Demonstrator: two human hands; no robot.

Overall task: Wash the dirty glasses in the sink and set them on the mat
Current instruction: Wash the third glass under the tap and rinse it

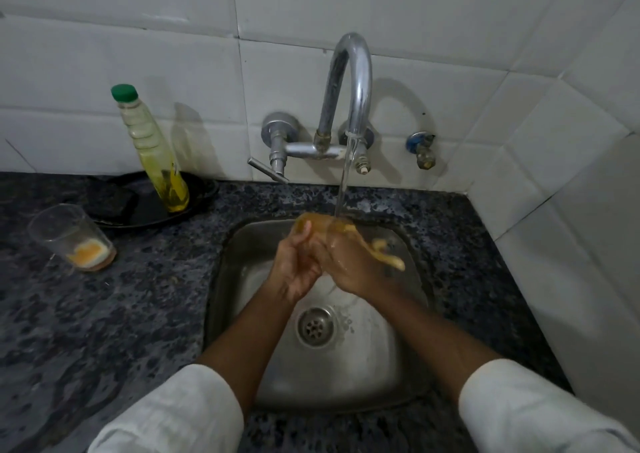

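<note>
A clear glass (320,225) is held over the steel sink (408,366), under the water running from the curved tap (349,82). My left hand (294,269) grips its lower part. My right hand (349,265) is on the glass too, its fingers blurred and wet at the right. A second glass (71,238) with orange residue at its bottom stands on the dark counter to the left. No mat is clearly visible.
A green-capped bottle of yellow dish liquid (152,151) stands in a black tray (194,206) with a dark scrub pad (110,203). The tap's lever (266,170) and a blue-handled valve (420,149) are on the white tiled wall. The sink drain (316,326) is uncovered.
</note>
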